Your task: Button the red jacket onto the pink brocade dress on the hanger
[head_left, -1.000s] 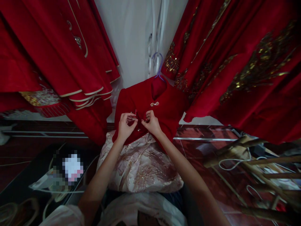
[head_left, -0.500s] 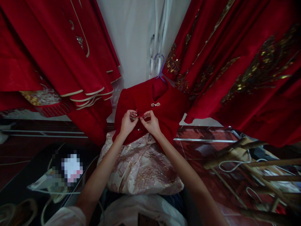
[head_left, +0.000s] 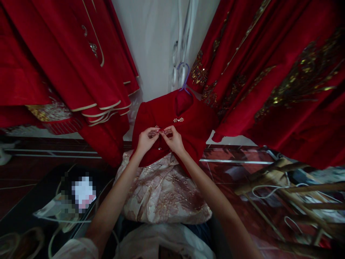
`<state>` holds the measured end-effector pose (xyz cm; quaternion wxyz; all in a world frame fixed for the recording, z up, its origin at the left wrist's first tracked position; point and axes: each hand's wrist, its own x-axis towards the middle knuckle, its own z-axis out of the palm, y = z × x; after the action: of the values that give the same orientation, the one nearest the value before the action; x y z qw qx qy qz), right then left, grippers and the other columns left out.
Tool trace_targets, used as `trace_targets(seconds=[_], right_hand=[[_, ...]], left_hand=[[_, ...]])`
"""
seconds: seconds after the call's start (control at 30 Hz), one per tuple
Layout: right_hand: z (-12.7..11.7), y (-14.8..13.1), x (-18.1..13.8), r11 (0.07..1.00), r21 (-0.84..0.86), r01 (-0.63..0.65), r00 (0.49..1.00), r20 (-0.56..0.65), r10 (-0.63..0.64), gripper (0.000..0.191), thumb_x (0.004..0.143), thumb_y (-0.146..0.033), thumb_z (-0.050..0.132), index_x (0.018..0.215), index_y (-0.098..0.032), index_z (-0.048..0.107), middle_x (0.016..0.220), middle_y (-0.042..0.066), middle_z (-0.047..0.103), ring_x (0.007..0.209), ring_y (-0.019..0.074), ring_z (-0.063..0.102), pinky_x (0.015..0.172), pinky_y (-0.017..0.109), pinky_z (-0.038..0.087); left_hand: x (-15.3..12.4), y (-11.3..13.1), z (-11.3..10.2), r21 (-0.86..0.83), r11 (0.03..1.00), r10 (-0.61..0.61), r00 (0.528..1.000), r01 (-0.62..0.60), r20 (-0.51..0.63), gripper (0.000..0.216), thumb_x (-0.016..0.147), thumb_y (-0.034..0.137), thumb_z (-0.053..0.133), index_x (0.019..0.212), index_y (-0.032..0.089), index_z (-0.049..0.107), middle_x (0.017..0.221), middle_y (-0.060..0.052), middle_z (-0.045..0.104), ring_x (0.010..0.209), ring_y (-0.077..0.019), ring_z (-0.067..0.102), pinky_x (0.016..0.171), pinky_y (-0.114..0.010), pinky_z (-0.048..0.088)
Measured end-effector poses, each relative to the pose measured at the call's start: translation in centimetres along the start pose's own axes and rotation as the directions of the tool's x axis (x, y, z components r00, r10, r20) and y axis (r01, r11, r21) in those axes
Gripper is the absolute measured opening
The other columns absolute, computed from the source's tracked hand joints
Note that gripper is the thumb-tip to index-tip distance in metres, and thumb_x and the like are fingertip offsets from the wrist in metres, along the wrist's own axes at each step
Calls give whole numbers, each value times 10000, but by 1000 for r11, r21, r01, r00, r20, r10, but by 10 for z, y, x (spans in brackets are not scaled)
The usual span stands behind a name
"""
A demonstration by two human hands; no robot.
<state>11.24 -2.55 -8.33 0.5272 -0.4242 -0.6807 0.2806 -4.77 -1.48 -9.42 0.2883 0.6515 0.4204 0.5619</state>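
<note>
A red garment (head_left: pixel 151 111) on a purple hanger (head_left: pixel 185 81) lies over my lap. At its collar end sits a beaded frog fastener (head_left: pixel 178 119), pale and flower-shaped. My left hand (head_left: pixel 147 139) and my right hand (head_left: pixel 174 138) meet fingertip to fingertip at the garment's front opening. Both pinch a small beaded fastener (head_left: pixel 161 131), one from each side; fingers cover most of it, so I cannot tell whether its halves are joined. Below the hands shows another small shiny bead (head_left: pixel 160 148).
Patterned pinkish fabric (head_left: pixel 167 198) covers my lap beneath the garment. Red gowns hang at left (head_left: pixel 107 90) and right (head_left: pixel 242 108). White hangers (head_left: pixel 183 43) hang at the wall. A dark surface with a clear plastic tray (head_left: pixel 63 217) stands left, a wooden rack (head_left: pixel 293 190) right.
My left fingers have shifted slightly, and the fingertips of both hands now sit closer together at the fastener. The garment stays in nearly the same place.
</note>
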Motion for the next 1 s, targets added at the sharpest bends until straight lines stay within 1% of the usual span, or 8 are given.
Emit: trace_targets(seconds=[0.27,0.4,0.53,0.7,0.83,0.9,0.97,1.0], right_hand=[[1,0,0,1000,-21,18,999,-26,-19,177,862,-374,538,919,-208,516,885,36,631,808,145,623,629,237,517],[2,-3,0,999,-48,3,999,-47,-5,201,847,-402,570,892,-213,518,844,23,632,784,147,628,657,251,522],[3,-6,-1,999,-39,-17,997,-74,14,217,835,-418,588,872,-214,525,827,17,631,766,145,630,659,252,531],[6,-5,-3,1000,-10,-27,994,-103,26,226,841,-429,585,875,-212,535,833,23,636,768,148,635,640,250,540],[9,-5,-3,999,-23,-37,995,-98,35,194,857,-402,561,880,-210,541,843,29,642,763,147,636,661,263,546],[9,-6,-2,999,-29,-40,994,-100,37,191,854,-394,566,882,-206,550,847,35,649,770,152,640,664,270,548],[4,-7,-1,999,-22,-45,997,-66,43,187,854,-385,569,895,-202,571,873,43,668,795,156,652,696,284,553],[-1,-7,-1,998,-6,-56,998,-22,55,185,857,-377,564,911,-202,585,897,47,680,806,156,660,720,294,555]], left_hand=[[-2,5,-3,1,1000,8,1000,-8,-6,298,730,197,622,1014,146,698,969,-82,719,763,-128,665,762,-281,559],[-5,10,-1,56,998,41,999,-41,14,282,768,237,631,1030,164,706,960,-71,716,769,-132,673,744,-270,561],[-7,14,-2,136,988,72,997,-70,-13,252,801,302,639,1007,185,724,958,-65,722,795,-150,683,721,-267,561],[-6,17,-5,219,973,80,997,-76,-14,214,802,263,635,978,194,736,935,-48,737,763,-141,683,711,-262,559],[-3,22,-9,261,963,75,997,-73,4,170,772,261,664,907,194,743,840,-35,743,683,-143,680,689,-274,559],[0,23,-11,274,958,77,997,-79,19,138,759,260,671,864,191,730,798,-30,736,679,-148,677,693,-279,556],[1,19,-11,239,968,65,997,-71,32,123,760,249,659,857,181,691,800,-32,723,707,-147,676,715,-281,555],[0,16,-10,208,976,54,998,-59,33,142,766,242,646,891,177,664,822,-35,714,726,-144,675,723,-281,554]])
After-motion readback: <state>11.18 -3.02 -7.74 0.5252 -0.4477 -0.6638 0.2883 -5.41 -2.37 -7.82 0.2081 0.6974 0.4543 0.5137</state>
